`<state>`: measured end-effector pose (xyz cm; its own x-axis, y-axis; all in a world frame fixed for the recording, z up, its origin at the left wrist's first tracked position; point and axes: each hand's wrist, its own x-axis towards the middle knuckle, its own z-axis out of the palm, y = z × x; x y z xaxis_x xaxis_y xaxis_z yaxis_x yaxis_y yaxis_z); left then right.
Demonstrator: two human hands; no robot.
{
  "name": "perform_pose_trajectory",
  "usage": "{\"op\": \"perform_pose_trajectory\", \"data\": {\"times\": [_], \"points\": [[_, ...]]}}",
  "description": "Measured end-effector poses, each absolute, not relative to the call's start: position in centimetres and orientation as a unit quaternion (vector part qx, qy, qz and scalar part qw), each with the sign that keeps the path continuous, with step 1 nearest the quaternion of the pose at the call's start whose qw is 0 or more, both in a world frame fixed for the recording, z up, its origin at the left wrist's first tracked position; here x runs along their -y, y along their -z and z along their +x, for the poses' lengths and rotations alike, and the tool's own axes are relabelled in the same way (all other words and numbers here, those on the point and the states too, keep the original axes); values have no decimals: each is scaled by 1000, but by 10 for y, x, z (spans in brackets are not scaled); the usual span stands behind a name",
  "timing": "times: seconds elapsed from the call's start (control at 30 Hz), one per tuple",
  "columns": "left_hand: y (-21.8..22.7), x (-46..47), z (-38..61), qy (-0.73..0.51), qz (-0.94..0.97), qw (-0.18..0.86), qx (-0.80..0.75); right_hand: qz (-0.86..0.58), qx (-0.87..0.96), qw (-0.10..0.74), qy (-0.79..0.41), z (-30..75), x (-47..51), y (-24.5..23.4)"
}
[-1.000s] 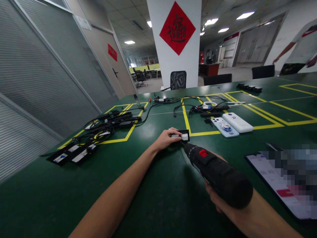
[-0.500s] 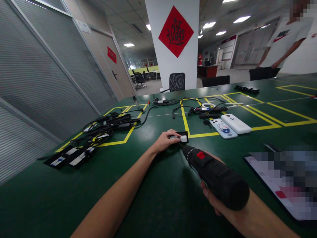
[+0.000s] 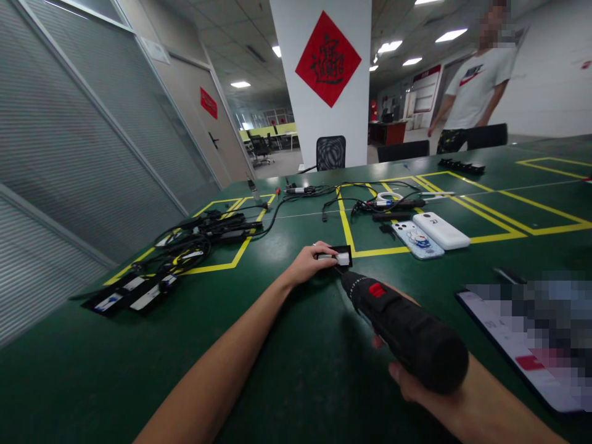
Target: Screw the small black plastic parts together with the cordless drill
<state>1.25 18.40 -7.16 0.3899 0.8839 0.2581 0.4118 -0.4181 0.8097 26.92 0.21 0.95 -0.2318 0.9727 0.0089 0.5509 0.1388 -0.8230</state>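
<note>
My right hand is wrapped round the grip of a black cordless drill with a red switch on top. The drill's thin bit points forward and left, its tip close to the near edge of a small black part with white blocks in it. Whether the tip touches the part I cannot tell. My left hand is closed on the left side of that part, fingers over the top, pressing it on the green table. The fingers hide much of the part.
Tangled black cables and flat black pieces lie left. Right are a patterned phone, a white power bank, a tablet and more cables. A person is beyond the table.
The person across the table has moved left. My right-hand fingers have shifted slightly on the drill's grip. My left hand and the part have stayed in place.
</note>
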Motion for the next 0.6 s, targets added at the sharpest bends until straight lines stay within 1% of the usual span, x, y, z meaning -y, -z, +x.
{"op": "perform_pose_trajectory", "data": {"times": [0.13, 0.33, 0.43, 0.6], "points": [[71, -184, 12, -353, 765, 334, -422, -557, 663, 320, -385, 266, -3, -11], [72, -184, 13, -357, 761, 340, -421, -568, 595, 307, -479, 268, 4, -27], [72, -184, 13, -358, 760, 341, -421, -573, 580, 318, -484, 267, 5, -28], [72, -184, 13, -359, 762, 340, -419, -570, 584, 334, -472, 265, 1, -16]]}}
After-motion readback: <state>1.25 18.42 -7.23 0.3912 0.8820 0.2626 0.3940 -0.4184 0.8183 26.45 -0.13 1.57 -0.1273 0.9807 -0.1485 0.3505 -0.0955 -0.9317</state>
